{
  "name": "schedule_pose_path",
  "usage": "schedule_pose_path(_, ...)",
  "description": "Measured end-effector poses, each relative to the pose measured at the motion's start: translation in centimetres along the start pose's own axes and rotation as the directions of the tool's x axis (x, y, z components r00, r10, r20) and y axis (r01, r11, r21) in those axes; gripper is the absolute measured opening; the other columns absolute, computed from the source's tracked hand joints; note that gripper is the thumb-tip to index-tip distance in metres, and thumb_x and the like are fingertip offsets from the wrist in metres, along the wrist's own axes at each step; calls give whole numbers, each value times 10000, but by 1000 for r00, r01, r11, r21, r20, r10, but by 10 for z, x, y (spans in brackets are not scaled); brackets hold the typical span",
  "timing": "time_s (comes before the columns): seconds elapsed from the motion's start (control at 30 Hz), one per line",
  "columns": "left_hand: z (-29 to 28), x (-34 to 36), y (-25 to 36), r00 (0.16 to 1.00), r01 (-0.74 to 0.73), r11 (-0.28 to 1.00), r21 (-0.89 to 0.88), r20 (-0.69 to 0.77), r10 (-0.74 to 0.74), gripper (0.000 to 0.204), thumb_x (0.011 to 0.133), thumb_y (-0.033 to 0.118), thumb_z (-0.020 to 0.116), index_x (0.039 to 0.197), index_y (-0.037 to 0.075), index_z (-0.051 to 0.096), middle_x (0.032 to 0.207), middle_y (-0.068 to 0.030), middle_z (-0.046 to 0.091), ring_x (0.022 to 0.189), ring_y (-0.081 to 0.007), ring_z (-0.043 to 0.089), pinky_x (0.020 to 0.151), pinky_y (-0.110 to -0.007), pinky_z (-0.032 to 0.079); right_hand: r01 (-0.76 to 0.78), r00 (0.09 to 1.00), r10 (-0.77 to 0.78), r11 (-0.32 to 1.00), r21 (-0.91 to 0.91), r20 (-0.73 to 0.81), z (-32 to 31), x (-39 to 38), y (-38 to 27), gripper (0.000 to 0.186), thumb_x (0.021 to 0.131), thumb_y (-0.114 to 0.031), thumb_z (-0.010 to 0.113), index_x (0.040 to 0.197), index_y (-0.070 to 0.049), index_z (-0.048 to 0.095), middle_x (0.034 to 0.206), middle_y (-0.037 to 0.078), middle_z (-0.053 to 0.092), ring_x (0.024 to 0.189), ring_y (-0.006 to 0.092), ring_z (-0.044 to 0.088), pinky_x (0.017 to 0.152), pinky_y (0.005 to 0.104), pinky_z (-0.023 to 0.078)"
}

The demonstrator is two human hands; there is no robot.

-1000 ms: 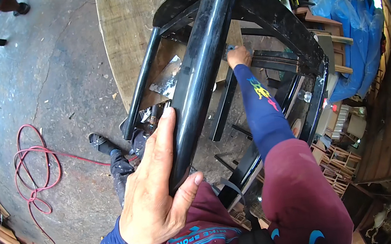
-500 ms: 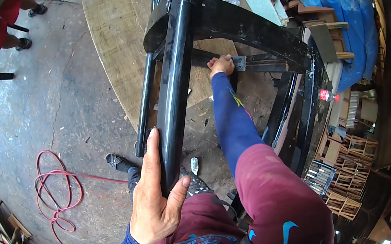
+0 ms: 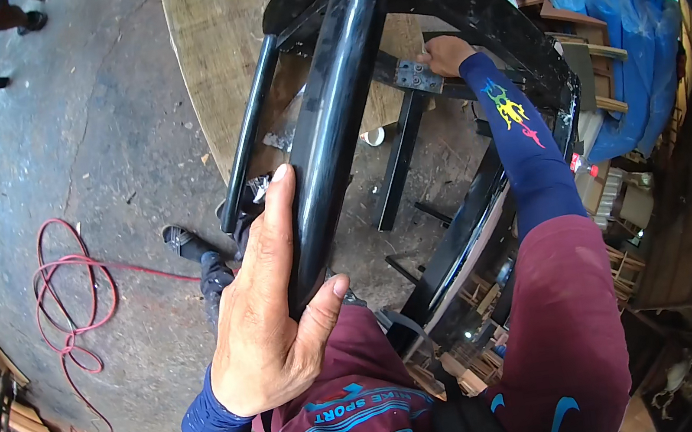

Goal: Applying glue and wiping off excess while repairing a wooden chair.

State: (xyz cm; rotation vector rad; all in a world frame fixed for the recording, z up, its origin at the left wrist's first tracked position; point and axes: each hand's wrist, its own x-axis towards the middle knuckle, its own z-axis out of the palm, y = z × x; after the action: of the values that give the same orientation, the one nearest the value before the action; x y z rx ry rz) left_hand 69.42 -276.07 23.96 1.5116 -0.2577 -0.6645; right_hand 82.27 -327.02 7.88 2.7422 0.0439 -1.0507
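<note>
My left hand (image 3: 258, 315) wraps round the near end of a glossy black rail (image 3: 342, 85), fingers along its left side and thumb on its right. The rail belongs to a large black-painted furniture frame (image 3: 467, 3) with a curved arm. Beyond it, my right hand (image 3: 446, 56) is closed at the right edge of a grey metal plate (image 3: 418, 75) with bolts or holes in it; what its fingers hold is hidden. A black leg (image 3: 400, 161) extends toward me from under the plate. A thinner black bar (image 3: 252, 132) lies left of the rail.
A wooden board (image 3: 205, 42) lies under the frame. A red hose (image 3: 92, 276) is coiled on the concrete floor at left. Blue plastic sheeting (image 3: 602, 34) and stacked timber stand at right. Another person's foot (image 3: 34, 21) shows at upper left.
My right hand has moved from the left side of the metal plate to its right, uncovering the plate. My left hand keeps its hold on the rail. The view has shifted.
</note>
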Motion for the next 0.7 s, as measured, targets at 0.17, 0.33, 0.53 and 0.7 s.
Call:
schedule_pose_path(0.17, -7, 2, 5, 999, -44, 998, 45, -16, 45, 840, 869, 92, 697, 1552, -46, 228, 1482, -297, 418, 1350, -429, 474, 1106, -405, 390, 167, 972, -141, 977, -133, 186, 5, -7, 0, 376, 989, -308, 545, 965, 36, 697, 943, 264, 690, 969, 431, 661, 866, 481, 515)
schedule_pose_path(0.33, -10, 3, 4, 1000, -22, 997, 68, 17, 21, 855, 920, 257, 705, 1553, -61, 226, 1528, -282, 392, 1413, -382, 433, 1140, -379, 324, 594, 800, -431, 667, -450, 417, 9, 15, 8, 304, 947, -236, 562, 961, 31, 707, 945, 256, 697, 956, 414, 676, 879, 464, 527)
schedule_pose_path(0.53, -10, 4, 4, 997, -39, 998, 58, 61, 36, 871, 911, 289, 714, 1547, -64, 235, 1505, -299, 414, 1385, -403, 466, 1113, -382, 358, 351, 934, -347, 935, -46, 84, 44, 39, 80, 274, 912, -218, 563, 909, 21, 696, 932, 254, 701, 956, 425, 675, 851, 457, 525)
schedule_pose_path(0.7, -15, 3, 6, 996, 47, 994, 104, 70, -54, 869, 903, 284, 716, 1540, -70, 243, 1516, -305, 394, 1389, -427, 452, 1117, -398, 364, 531, 829, -529, 846, 42, 182, 29, 45, 25, 302, 931, -261, 556, 892, 13, 678, 917, 215, 697, 942, 409, 662, 839, 424, 517)
